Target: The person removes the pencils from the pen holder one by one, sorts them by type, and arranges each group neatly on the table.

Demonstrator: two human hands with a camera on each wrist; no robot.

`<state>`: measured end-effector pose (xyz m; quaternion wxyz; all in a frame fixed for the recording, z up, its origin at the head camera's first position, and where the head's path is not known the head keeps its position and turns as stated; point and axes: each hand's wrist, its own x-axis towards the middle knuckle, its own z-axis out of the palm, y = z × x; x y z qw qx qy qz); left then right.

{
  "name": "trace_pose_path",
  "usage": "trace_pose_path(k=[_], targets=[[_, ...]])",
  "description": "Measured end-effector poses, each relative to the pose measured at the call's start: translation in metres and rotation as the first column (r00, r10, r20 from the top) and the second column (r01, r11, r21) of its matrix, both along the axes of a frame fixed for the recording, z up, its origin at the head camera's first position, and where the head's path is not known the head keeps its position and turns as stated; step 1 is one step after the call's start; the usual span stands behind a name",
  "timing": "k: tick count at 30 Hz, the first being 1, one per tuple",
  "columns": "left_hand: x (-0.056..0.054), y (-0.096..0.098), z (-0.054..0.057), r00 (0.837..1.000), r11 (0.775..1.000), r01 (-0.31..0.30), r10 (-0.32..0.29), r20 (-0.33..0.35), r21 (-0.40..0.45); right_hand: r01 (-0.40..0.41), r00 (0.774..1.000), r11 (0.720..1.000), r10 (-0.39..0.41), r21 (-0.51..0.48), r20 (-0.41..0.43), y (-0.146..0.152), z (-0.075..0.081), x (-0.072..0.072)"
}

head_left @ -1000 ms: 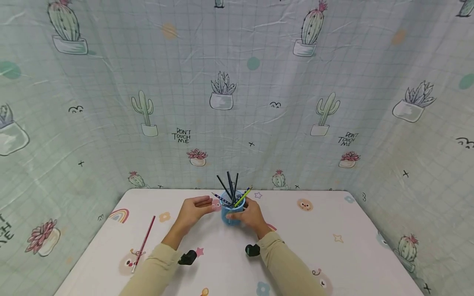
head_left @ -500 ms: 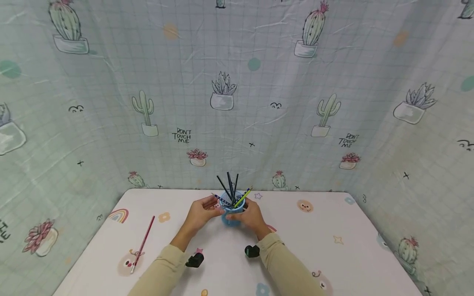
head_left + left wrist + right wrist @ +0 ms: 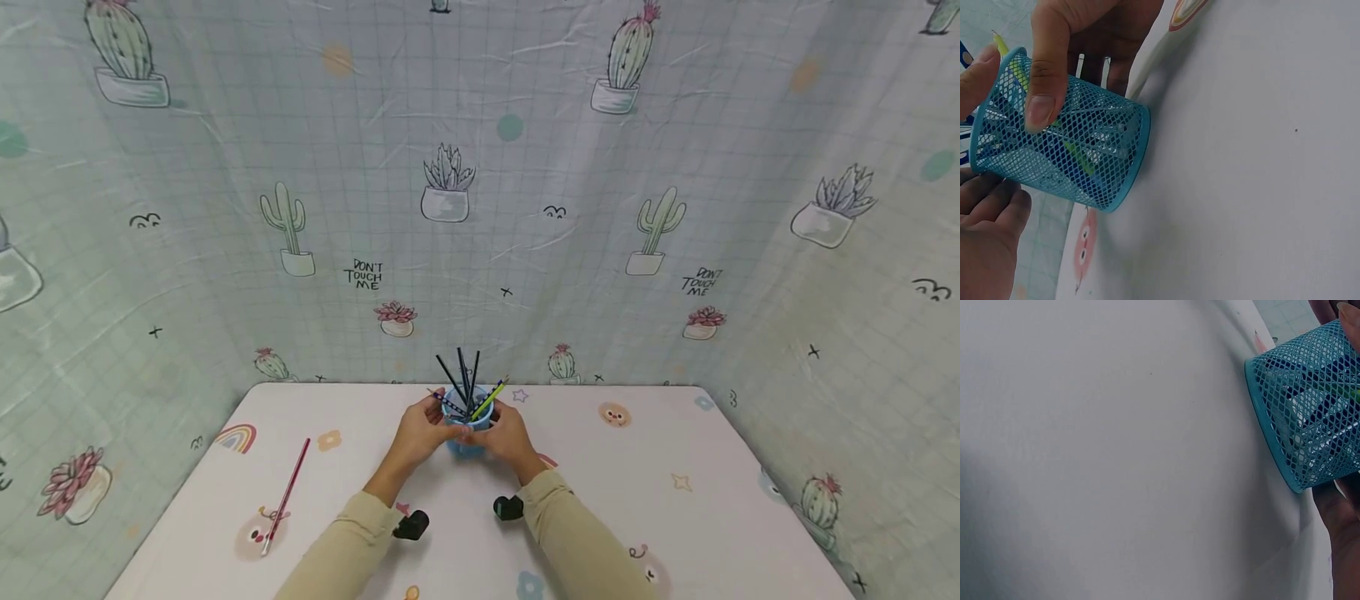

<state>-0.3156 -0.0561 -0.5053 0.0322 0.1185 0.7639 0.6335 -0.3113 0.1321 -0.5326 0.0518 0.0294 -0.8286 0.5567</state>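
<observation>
A light blue mesh pencil cup [image 3: 467, 451] stands near the table's far edge, holding several dark pencils [image 3: 462, 372] and a yellow-green one [image 3: 489, 400]. My right hand [image 3: 512, 437] grips its right side; the thumb presses the mesh in the left wrist view. On the opposite side my left hand [image 3: 420, 433] has its thumb [image 3: 979, 78] across the front by the rim and its fingers [image 3: 994, 199] curled at the far side. Through the mesh, the cup [image 3: 1310, 412] shows its contents in the right wrist view. Whether the base touches the table cannot be told.
A thin red paintbrush [image 3: 287, 497] lies on the left of the white printed tabletop [image 3: 600, 492]. Cactus-print cloth [image 3: 510, 242] hangs behind and at both sides. Black devices sit at the left wrist [image 3: 411, 525] and the right wrist [image 3: 508, 507].
My left hand has moved right, from beside the cup to its side, and its thumb has come across the front. My right hand keeps its grip, and the cup stays in place.
</observation>
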Motion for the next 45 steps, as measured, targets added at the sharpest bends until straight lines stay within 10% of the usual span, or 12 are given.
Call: trace_pose_path(k=[31, 45], targets=[[-0.002, 0.01, -0.006, 0.999, 0.999, -0.038, 0.038, 0.016, -0.008, 0.025, 1.0, 0.997, -0.026, 0.072, 0.011, -0.004, 0.003, 0.008], [0.0, 0.011, -0.005, 0.999, 0.999, -0.037, 0.037, 0.016, -0.009, -0.089, 0.996, 0.98, 0.091, -0.181, 0.006, 0.018, 0.011, 0.017]])
